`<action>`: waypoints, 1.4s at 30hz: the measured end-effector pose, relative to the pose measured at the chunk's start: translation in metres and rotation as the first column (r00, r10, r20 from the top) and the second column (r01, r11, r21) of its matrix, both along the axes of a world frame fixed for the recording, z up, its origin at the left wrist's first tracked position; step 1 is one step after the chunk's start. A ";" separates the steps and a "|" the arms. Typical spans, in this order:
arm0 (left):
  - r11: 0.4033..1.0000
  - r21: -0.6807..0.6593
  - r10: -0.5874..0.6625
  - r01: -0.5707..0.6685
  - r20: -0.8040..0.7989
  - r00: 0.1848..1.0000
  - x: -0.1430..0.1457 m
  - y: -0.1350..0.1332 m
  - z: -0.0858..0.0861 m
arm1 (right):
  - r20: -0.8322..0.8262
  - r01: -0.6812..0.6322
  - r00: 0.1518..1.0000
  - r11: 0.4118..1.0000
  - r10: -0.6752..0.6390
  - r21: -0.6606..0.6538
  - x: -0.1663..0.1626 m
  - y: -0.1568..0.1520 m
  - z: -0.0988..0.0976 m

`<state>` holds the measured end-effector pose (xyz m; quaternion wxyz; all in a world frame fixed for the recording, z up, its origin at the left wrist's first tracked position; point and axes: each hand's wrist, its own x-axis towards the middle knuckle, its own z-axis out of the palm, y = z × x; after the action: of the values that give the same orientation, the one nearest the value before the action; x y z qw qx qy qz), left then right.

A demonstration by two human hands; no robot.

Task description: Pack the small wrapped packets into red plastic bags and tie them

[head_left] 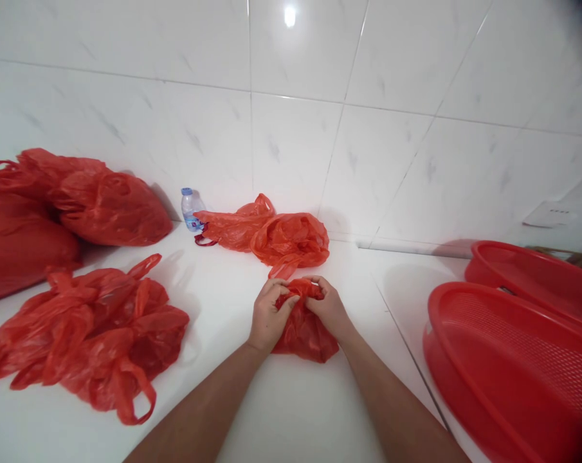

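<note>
A crumpled red plastic bag (306, 331) rests on the white tabletop in the middle of the view. My left hand (270, 313) pinches its upper edge between thumb and fingers. Close beside it, my right hand (330, 308) grips the same gathered edge from the other side. What the bag contains, if anything, is hidden. Just beyond my hands lies another loose heap of red plastic bags (291, 238), near the wall.
Crumpled red bags with handles (102, 328) spread on the left. Behind them sit bulky full red bags (112, 206). A small plastic bottle (191, 209) with a blue cap stands by the tiled wall (295, 148). Two red baskets (493, 360) occupy the right.
</note>
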<state>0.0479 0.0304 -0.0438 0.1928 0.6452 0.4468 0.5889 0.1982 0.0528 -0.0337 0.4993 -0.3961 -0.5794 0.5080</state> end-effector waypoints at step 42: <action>0.923 0.198 -0.245 0.331 -0.362 0.899 0.005 -0.113 0.012 | -0.584 -0.099 0.811 0.974 -0.042 -0.206 0.042 0.041 -0.029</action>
<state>0.0531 -0.0830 -0.0320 0.1162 0.8135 0.2922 0.4893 0.2398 0.0940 -0.0626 0.5969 -0.2663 -0.3419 0.6752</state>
